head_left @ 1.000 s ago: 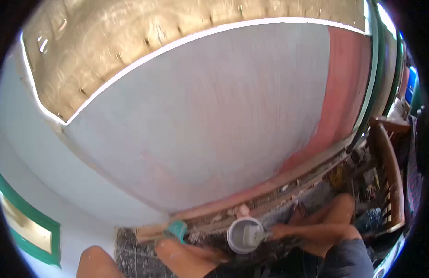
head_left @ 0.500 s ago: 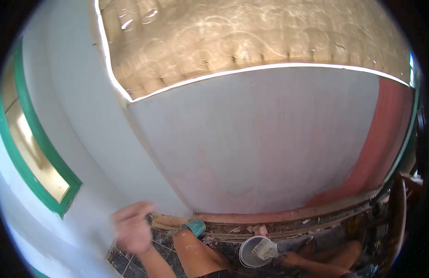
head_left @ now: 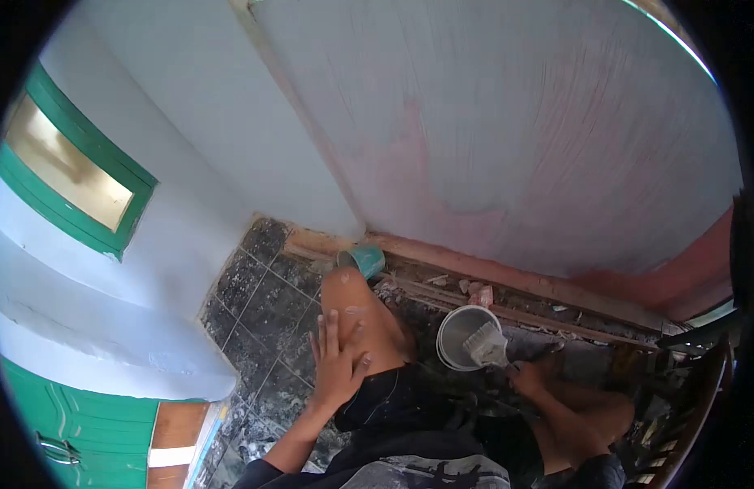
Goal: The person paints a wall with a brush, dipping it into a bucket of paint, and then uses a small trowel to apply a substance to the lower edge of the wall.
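A paintbrush (head_left: 488, 345) is gripped by the right hand (head_left: 530, 376) over the bucket (head_left: 462, 336) at lower centre; the left hand (head_left: 338, 363) is laid open on the knee (head_left: 352, 297).

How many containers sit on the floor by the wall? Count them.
2: a white paint bucket with the brush over it, held in the right hand, and a teal cup beyond the knee. Others may be hidden.

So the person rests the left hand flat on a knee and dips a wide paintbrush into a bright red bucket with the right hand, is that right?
Not quite. The head view shows the round plastic bucket is white-grey, not red. The rest holds: the left hand lies flat on the bare knee, and the right hand holds the wide paintbrush at the bucket.
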Motion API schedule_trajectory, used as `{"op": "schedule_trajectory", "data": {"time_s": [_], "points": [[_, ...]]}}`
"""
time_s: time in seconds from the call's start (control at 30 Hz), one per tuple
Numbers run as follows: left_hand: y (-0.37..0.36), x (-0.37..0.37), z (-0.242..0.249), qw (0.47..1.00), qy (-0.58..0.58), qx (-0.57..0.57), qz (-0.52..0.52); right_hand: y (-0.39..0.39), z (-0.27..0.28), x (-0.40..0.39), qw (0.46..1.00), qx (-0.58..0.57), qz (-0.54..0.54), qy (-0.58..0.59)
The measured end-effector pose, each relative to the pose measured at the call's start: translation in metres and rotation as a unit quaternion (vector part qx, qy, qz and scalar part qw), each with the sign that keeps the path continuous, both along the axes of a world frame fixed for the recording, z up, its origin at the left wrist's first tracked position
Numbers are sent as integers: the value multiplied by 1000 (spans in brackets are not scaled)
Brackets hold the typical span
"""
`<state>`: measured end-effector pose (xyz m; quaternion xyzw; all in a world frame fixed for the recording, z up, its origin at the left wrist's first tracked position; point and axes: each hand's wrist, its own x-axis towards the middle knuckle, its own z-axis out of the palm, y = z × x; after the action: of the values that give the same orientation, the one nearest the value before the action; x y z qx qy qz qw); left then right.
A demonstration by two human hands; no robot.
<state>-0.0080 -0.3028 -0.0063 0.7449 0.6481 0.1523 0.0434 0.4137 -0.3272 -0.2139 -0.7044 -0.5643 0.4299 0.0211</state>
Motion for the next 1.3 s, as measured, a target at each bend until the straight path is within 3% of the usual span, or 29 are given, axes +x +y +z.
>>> {"op": "schedule_trajectory", "data": {"time_s": [0.17, 0.27, 0.47, 0.67, 0.87, 0.97, 1.03, 1.1, 1.17, 1.23, 1.3], "points": [[26, -15, 16, 997, 73, -39, -3, 2, 26, -2, 999, 2, 31, -33], [59, -22, 21, 997, 38, -67, -20, -1, 19, 1, 998, 54, -12, 16], [91, -8, 12, 995, 82, -57, -2, -12, 32, -6, 990, 140, 15, -7], [64, 20, 8, 981, 171, -43, -86, -6, 33, 0, 999, 51, 3, -13], [57, 28, 13, 985, 138, -51, -89, -3, 37, -3, 999, 36, 20, -14], [51, 37, 24, 964, 184, -149, -122, -4, 44, -4, 999, 51, -1, 2], [46, 38, 34, 954, 154, -194, -168, -5, 35, -1, 999, 38, 15, -23], [52, 41, 29, 908, 30, -379, -176, -7, 27, 4, 998, 55, 33, -24], [52, 55, 17, 884, -145, -398, -195, -11, 22, 2, 996, 84, 18, 13], [46, 72, -5, 854, -205, -418, -232, -9, 39, -9, 978, -48, -122, 160], [33, 103, -19, 855, -174, -438, -217, -6, 53, -25, 944, -66, -191, 260]]}}
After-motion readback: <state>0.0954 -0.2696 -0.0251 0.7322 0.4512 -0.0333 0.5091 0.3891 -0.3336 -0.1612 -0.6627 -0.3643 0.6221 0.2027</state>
